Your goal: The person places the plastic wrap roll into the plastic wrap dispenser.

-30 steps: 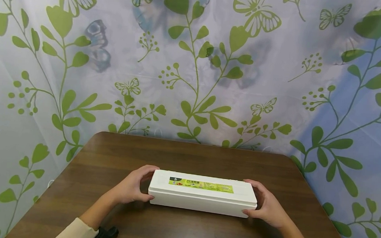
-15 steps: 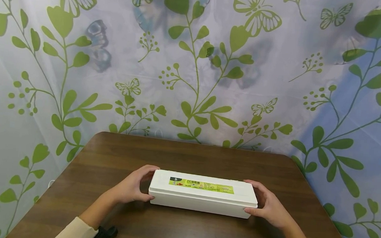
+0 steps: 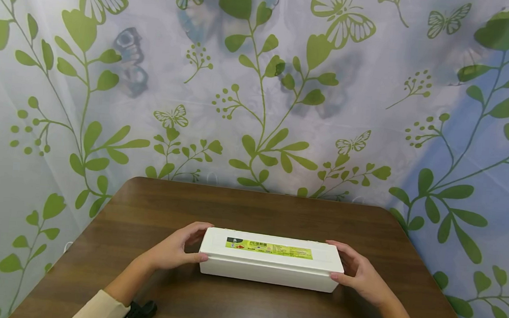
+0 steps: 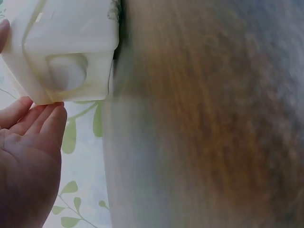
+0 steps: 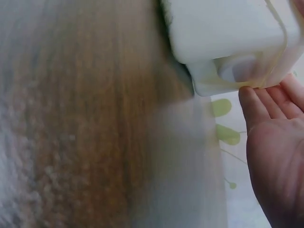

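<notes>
A long white cling film box (image 3: 264, 273) with its lid down lies across the table, a yellow-green label (image 3: 270, 248) on top. My left hand (image 3: 177, 247) grips its left end, thumb at the front by the lid seam and fingers at the back. On the right end, my right hand (image 3: 363, 277) holds in the same way, with the thumb on the front corner. Through an opening in the box's end, the left wrist view shows the round end of a roll (image 4: 69, 73). The right wrist view shows another roll end (image 5: 240, 70) above the right fingers (image 5: 256, 107).
The brown wooden table (image 3: 242, 207) has rounded far corners. Right behind it hangs a pale curtain (image 3: 154, 73) printed with green leaves and butterflies. A black strap device (image 3: 139, 313) sits at the left wrist, below a cream sleeve (image 3: 102, 310).
Both thumbs have slid slightly up the front of the cling film box, from its lower body to the lid seam. The box itself has stayed nearly in place.
</notes>
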